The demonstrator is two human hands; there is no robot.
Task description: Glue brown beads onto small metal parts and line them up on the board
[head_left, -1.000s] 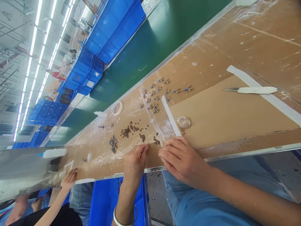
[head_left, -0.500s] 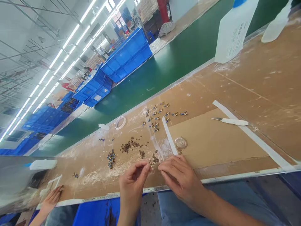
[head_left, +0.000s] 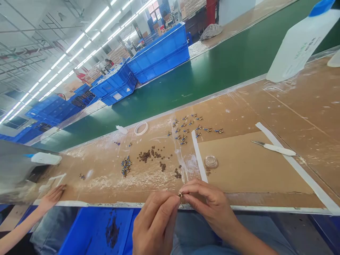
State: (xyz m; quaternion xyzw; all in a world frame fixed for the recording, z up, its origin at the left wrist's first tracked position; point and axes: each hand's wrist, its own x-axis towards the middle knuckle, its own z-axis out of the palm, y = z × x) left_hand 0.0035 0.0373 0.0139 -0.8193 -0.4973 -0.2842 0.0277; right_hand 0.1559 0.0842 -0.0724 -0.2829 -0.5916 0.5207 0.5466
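Observation:
My left hand (head_left: 156, 219) and my right hand (head_left: 209, 202) meet at the table's front edge, fingertips pinched on one small dark-and-gold piece (head_left: 180, 194) between them. Just beyond lie small brown discs (head_left: 177, 173), with a larger scatter of brown discs (head_left: 145, 156) farther left. A heap of blue-and-gold pieces (head_left: 126, 166) lies left of them. Several similar blue-and-gold pieces (head_left: 184, 137) are spread toward the back. A clear round dish (head_left: 211, 162) rests on a cardboard sheet (head_left: 239, 166) beyond my right hand.
A white-handled knife (head_left: 278, 148) lies at right, before a large white bottle (head_left: 294, 46). A tape ring (head_left: 141, 128) sits at the back. Another person's hand (head_left: 53, 196) rests at far left. A blue bin (head_left: 92, 230) is below the edge.
My hands have come together at the small piece; they were apart before, with the left fingertips near the discs. The view has shifted, and the other person's hand remains on the table.

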